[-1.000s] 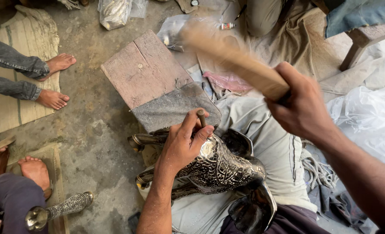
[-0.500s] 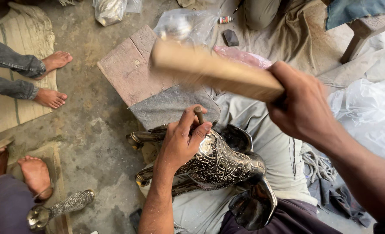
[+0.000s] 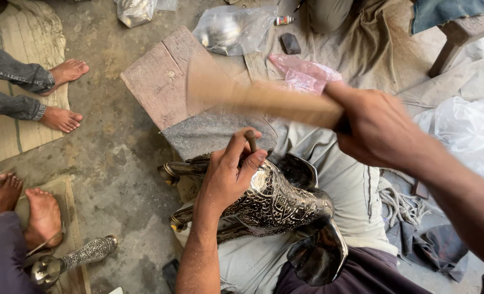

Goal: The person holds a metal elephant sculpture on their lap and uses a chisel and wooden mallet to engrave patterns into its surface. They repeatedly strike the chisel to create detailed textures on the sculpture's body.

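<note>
Vessels: two engraved metal pieces, the large ornate vessel [image 3: 274, 204] across the lap, a small engraved vase [image 3: 70, 260] on the floor at lower left.
Tools: one punch [image 3: 251, 140], one wooden mallet [image 3: 263, 100], blurred.
Left hand [image 3: 232, 177]: fingers pinch the punch upright, palm resting on the large vessel.
Right hand [image 3: 375, 128]: fingers clenched on the mallet handle, head above and left of the punch.
Around: wooden block [image 3: 163, 81] just beyond the vessel; two plastic bags [image 3: 233, 30] behind it; four bare feet of other people [image 3: 62, 95] at left.
</note>
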